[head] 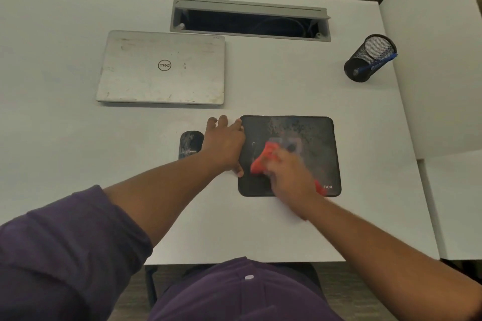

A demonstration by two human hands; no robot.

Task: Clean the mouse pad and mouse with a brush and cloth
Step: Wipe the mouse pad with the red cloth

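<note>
On mouse pad (pixel 307 138), blurred right hand (pixel 289 177)

The person wore a dark purple shirt (pixel 234 292) with a small pale button at its front placket; its left sleeve (pixel 65 247) was pushed up above the elbow, leaving both forearms bare.

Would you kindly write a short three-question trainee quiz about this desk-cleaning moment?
1. True or false: the laptop lid is open.
2. Which hand works the red cloth on the mouse pad: A left, B right?
3. Fill in: the mouse lies on the desk, to the ___ of the pad.

Key: 1 false. 2 B: the right hand holds it; the left hand steadies the pad's edge. 3 left.
</note>
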